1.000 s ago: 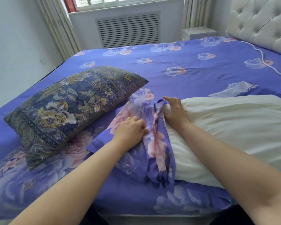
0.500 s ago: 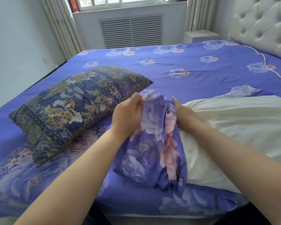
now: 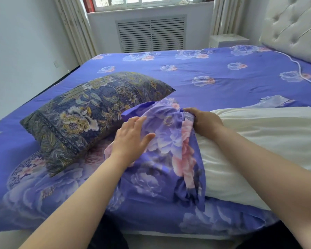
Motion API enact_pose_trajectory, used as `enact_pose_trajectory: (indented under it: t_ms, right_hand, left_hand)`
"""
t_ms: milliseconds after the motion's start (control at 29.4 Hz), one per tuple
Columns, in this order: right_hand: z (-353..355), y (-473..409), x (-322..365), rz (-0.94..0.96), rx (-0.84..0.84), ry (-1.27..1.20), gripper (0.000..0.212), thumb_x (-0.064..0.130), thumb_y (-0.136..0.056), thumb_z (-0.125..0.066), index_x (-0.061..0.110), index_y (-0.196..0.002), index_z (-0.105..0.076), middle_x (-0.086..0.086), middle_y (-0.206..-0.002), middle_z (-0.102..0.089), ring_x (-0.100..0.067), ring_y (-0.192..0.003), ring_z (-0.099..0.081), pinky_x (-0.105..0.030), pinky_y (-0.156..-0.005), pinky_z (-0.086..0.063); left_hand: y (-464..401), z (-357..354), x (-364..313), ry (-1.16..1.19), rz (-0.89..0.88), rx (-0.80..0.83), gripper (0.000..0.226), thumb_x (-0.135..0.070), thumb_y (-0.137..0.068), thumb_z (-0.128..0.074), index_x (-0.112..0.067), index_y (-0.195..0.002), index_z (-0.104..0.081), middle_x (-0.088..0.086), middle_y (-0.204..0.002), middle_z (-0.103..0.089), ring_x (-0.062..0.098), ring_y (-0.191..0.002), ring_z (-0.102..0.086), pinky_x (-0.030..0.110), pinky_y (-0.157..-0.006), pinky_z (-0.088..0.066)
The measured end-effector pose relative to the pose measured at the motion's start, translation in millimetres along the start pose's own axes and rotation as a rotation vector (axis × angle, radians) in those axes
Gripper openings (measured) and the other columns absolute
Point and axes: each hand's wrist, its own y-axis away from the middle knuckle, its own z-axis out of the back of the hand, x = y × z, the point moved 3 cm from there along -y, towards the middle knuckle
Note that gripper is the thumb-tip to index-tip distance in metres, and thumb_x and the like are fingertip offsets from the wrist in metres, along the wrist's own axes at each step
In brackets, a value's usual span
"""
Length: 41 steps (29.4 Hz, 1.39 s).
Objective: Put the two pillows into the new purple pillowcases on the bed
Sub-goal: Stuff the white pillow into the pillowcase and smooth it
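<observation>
The top edge of the purple pillowcase (image 3: pixel 166 141) is pinched in the right hand (image 3: pixel 204 123), with the fingers curled tight around the bunched cloth. The left hand (image 3: pixel 132 141) is laid flat on the pillowcase with its fingers spread wide, so nothing is gripped by it. The pillowcase is covered with big purple and pink flowers. It is held up at the top and hangs down in folds between the two hands, and its bottom end is draped on the bed (image 3: pixel 205 76) near the front edge.

The bare white pillow (image 3: pixel 258 141) is seen just to the right of the pillowcase, lying flat on the bed. Its left end is touched by the pillowcase and by the right hand. None of it can be seen inside the pillowcase.

A second pillow (image 3: pixel 90 112) is found to the left of the hands. It is dressed in a dark blue case with yellow flowers and leaves. It is tilted, with one corner pointing toward the pillowcase.

The bed is covered with a purple sheet with flowers on it. A white cord (image 3: pixel 298 65) is laid across the sheet on the far right, near the padded white headboard (image 3: pixel 293 27). A folded piece of purple cloth (image 3: pixel 275 101) is seen behind the white pillow.
</observation>
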Motion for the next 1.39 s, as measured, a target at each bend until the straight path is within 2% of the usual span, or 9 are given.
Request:
enact_pose_trajectory:
  t_ms: [136,238,408,578,714,816,1020,1190,1394]
  right_hand:
    - [13.9,14.9,3.1,0.109,-0.041,0.057,0.032,0.021,-0.091,-0.049,0.026,-0.12,-0.06,-0.016,-0.112,-0.066,-0.038,-0.099,-0.061,-0.034,-0.077,-0.041]
    - [19.2,18.2,2.7,0.114,-0.013,-0.079,0.02,0.016,-0.085,-0.056,0.019,-0.1,-0.068,-0.012,-0.105,-0.069,-0.033,-0.095,-0.061,-0.03,-0.071,-0.038]
    - [55.8,1.1,-45.3,-0.073,-0.19,-0.287,0.028,0.016,-0.073,-0.052,0.011,-0.091,-0.073,-0.014,-0.098,-0.071,-0.03,-0.094,-0.064,-0.029,-0.075,-0.042]
    - [37.3,9.6,-81.8,-0.278,-0.179,-0.309,0.033,0.012,-0.077,-0.048,0.015,-0.101,-0.071,-0.015,-0.11,-0.068,-0.032,-0.103,-0.062,-0.034,-0.086,-0.046]
    - [19.9,15.9,-62.3,-0.377,-0.206,-0.409,0.037,0.02,-0.095,-0.043,0.012,-0.131,-0.047,-0.017,-0.122,-0.061,-0.036,-0.113,-0.055,-0.039,-0.092,-0.041]
    - [20.0,26.1,-39.8,-0.402,-0.204,-0.458,0.04,0.036,-0.099,-0.038,0.007,-0.126,-0.048,-0.018,-0.124,-0.059,-0.035,-0.116,-0.054,-0.04,-0.095,-0.039]
    - [20.0,91.2,24.9,-0.229,-0.172,-0.699,0.063,0.03,-0.086,-0.067,0.011,-0.138,-0.035,-0.01,-0.133,-0.052,-0.027,-0.118,-0.052,-0.024,-0.086,-0.036]
    - [5.2,137.2,39.8,-0.309,-0.181,-0.504,0.069,0.035,-0.087,-0.063,0.016,-0.142,-0.025,-0.011,-0.129,-0.057,-0.033,-0.116,-0.055,-0.041,-0.096,-0.038]
    - [-27.8,149.5,36.8,-0.276,-0.146,-0.46,0.082,0.047,-0.085,-0.06,0.025,-0.148,-0.014,0.0,-0.141,-0.047,-0.022,-0.129,-0.045,-0.036,-0.104,-0.022]
  left_hand:
    - [-30.6,-22.4,-11.6,0.334,0.337,0.149,0.073,-0.054,-0.092,-0.044,-0.015,-0.148,-0.02,0.011,-0.149,-0.031,0.028,-0.134,-0.035,0.041,-0.104,-0.032]
    - [-41.0,-34.1,-22.5,0.215,0.355,0.255,0.056,-0.054,-0.093,-0.042,-0.011,-0.13,-0.041,0.018,-0.127,-0.056,0.036,-0.114,-0.054,0.039,-0.083,-0.041]
    - [-36.3,-16.9,-17.4,0.168,0.24,-0.055,0.031,-0.031,-0.097,-0.042,-0.013,-0.115,-0.058,0.018,-0.119,-0.062,0.038,-0.108,-0.058,0.04,-0.085,-0.045]
    - [-33.4,-13.9,29.2,0.144,0.396,0.109,0.026,-0.034,-0.097,-0.044,-0.012,-0.092,-0.057,0.021,-0.099,-0.064,0.04,-0.096,-0.059,0.04,-0.072,-0.042]
    - [-14.6,-22.0,25.3,0.094,0.369,0.208,0.049,-0.04,-0.089,-0.058,-0.016,-0.128,-0.042,0.014,-0.124,-0.043,0.038,-0.107,-0.053,0.046,-0.087,-0.044]
    - [-0.3,-29.2,8.6,0.009,0.274,0.186,0.065,-0.038,-0.088,-0.059,-0.017,-0.142,-0.029,0.013,-0.132,-0.035,0.04,-0.114,-0.045,0.05,-0.093,-0.041]
    - [34.8,-13.5,-21.5,-0.082,0.06,-0.213,0.048,-0.058,-0.089,-0.042,-0.017,-0.108,-0.058,0.006,-0.111,-0.057,0.031,-0.098,-0.051,0.043,-0.08,-0.041]
    - [46.8,-26.2,-23.6,0.094,0.185,0.248,0.033,-0.049,-0.088,-0.054,-0.018,-0.079,-0.049,0.004,-0.087,-0.062,0.028,-0.089,-0.059,0.035,-0.067,-0.039]
    - [37.0,18.8,-38.4,-0.06,0.208,0.396,0.024,-0.041,-0.091,-0.057,-0.017,-0.085,-0.054,0.009,-0.1,-0.065,0.029,-0.102,-0.056,0.034,-0.079,-0.041]
